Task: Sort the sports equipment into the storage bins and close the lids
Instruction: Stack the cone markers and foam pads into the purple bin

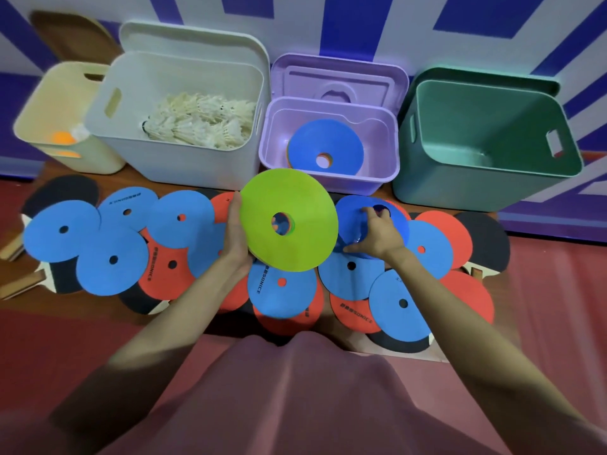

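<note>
Markings: several flat discs (281, 292) on the floor carry dark print ending in "SONICE"; the characters before it are too small to read. The same print shows on a red disc (353, 315) near my right forearm and on a blue one (126, 203) at the left.

Item 1, green cone (289, 220): lime-green, shallow dish shape with a round centre hole through which orange and blue show. My left hand (235, 238) holds it by its left edge, fingers curled behind the rim, tilted and raised over the pile, just in front of the purple bin.

Item 2, dark blue cone (368, 221): lies on the pile to the right of the green one. My right hand (377, 236) rests on it with fingers bent at its centre hole and thumb at its near edge; whether it is lifted I cannot tell.

Item 3, purple bin (331, 174): lid open and leaning back, a blue cone (325, 146) inside.

Item 4, white bin (184, 159): lid up, holds feather shuttlecocks (203, 123).

Item 5, cream bin (59, 126): orange balls (62, 138) inside.

Item 6, green bin (460, 185): far right, lid tipped up behind it.

Item 7, table-tennis paddles (486, 244): black and red faces, lying beneath the discs.
</note>
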